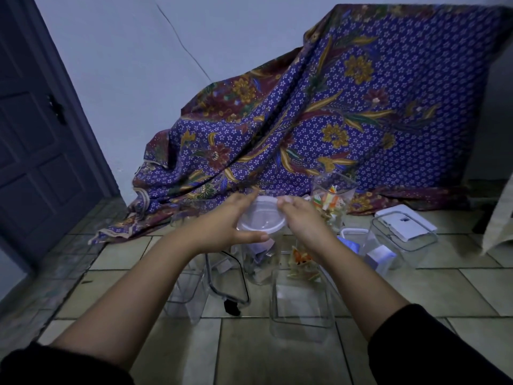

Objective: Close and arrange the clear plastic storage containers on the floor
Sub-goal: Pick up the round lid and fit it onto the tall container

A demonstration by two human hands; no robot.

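A tall clear container (261,262) stands upright on the tiled floor in the middle, with a white-rimmed lid (262,218) on its top. My left hand (222,223) grips the lid's left edge and my right hand (302,218) grips its right edge. Dark and pale items show inside the container. More clear containers surround it: an open one with coloured paper pieces (331,202) behind right, an empty one (302,309) in front right, another empty one (186,290) in front left, and a lidded one (404,229) at far right.
A loose clear lid with a dark seal (227,279) lies on the floor by the central container. Small white and blue boxes (380,255) sit in a container at right. A purple patterned cloth (333,112) drapes the background. A dark door (36,134) is at left.
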